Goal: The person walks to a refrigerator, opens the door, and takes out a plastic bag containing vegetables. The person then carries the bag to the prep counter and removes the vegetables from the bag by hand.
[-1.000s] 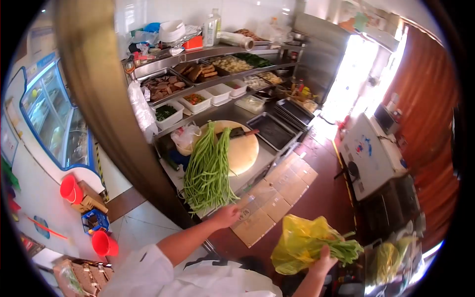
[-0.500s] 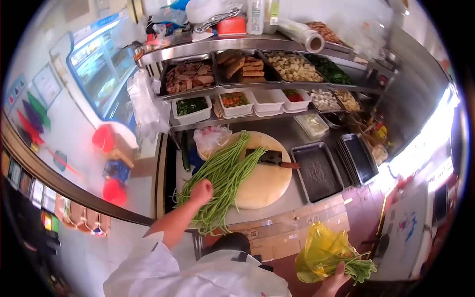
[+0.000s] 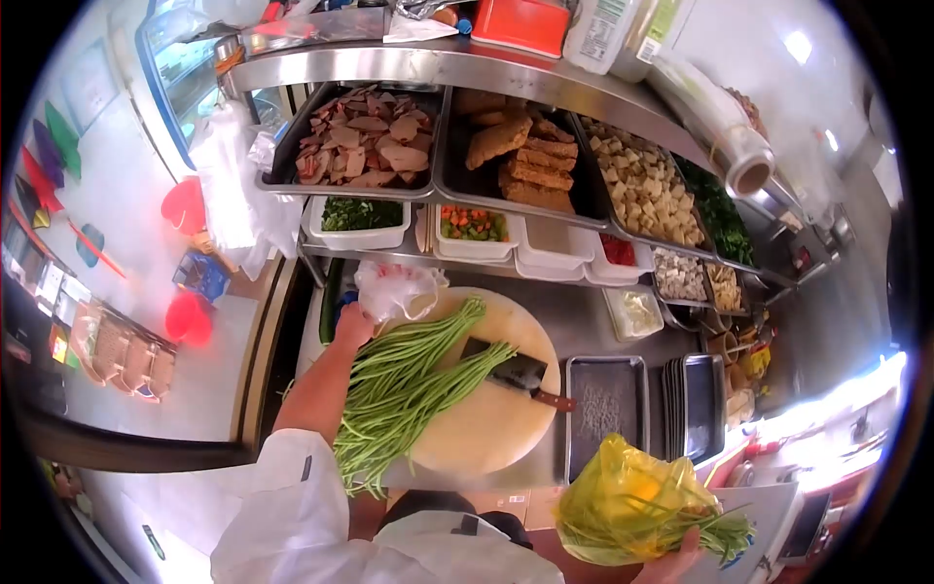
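My right hand (image 3: 681,557) grips a yellow plastic bag (image 3: 628,501), with leafy green stems (image 3: 725,533) poking out beside the fingers. At the left edge of the round cutting board (image 3: 506,438), my left hand (image 3: 353,324) reaches beside a crumpled clear plastic bag (image 3: 394,290); its fingers are mostly hidden, and I cannot tell whether they touch the bag. A large bundle of long green beans (image 3: 409,389) lies across the board's left side, beneath and beside my left forearm. Partly under the bean tips, a cleaver (image 3: 520,372) rests flat with its wooden handle pointing right.
An empty metal tray (image 3: 605,414) sits right of the board, beside stacked trays (image 3: 696,409). Above, shelves hold sliced meat (image 3: 365,136), brown slabs (image 3: 525,151), pale cubes (image 3: 642,180) and white tubs (image 3: 360,222). A dark green cucumber-like vegetable (image 3: 332,300) lies at the left.
My left hand has moved from over the beans forward to beside the clear plastic bag. The view has shifted closer to the shelves. My right hand still holds the yellow bag.
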A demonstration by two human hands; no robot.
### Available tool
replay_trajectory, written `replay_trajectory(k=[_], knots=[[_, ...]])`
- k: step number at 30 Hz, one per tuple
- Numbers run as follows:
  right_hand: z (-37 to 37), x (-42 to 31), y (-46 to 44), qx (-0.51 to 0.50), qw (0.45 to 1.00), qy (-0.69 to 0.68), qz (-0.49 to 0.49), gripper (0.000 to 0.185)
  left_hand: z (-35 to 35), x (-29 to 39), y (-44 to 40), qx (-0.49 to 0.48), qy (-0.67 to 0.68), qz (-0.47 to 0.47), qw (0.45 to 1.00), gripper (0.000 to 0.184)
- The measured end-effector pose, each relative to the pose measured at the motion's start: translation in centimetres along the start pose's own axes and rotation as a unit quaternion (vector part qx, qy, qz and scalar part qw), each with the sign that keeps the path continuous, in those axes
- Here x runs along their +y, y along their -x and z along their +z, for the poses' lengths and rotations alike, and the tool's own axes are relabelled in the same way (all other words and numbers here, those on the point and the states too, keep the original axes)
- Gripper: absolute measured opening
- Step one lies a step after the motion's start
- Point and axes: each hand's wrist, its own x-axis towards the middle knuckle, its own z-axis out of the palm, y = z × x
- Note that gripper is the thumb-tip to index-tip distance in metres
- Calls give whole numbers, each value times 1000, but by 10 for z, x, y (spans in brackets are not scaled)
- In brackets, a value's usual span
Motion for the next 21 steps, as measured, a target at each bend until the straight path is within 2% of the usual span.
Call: replay_trajectory(k=[2,5,8,9,12,14,17,20,21], knots=[[8,3,-18,-7,1000,-2,7,82,2,12,-8,4,-3,-23,1000,32],[17,10,-41,-21,1000,-3,16,82,14,11,-25,12,-44,51,998,34],[16,16,-61,-38,999,-7,27,82,10,14,-27,-38,-38,8,999,35],[16,19,-68,-43,999,-12,31,82,-10,40,-3,7,-12,-11,1000,38],[11,30,-87,-59,997,-34,41,82,-30,84,62,113,-49,146,982,43],[7,36,-98,-74,995,-44,46,82,-48,132,117,54,-13,254,966,59],[6,46,-115,-97,991,-73,51,82,-46,179,149,-70,-100,312,942,84],[-3,51,-122,-110,988,-99,52,82,-14,209,129,-87,-134,268,950,110],[-2,49,-123,-101,990,-86,56,83,-4,214,119,-120,-149,238,952,127]])
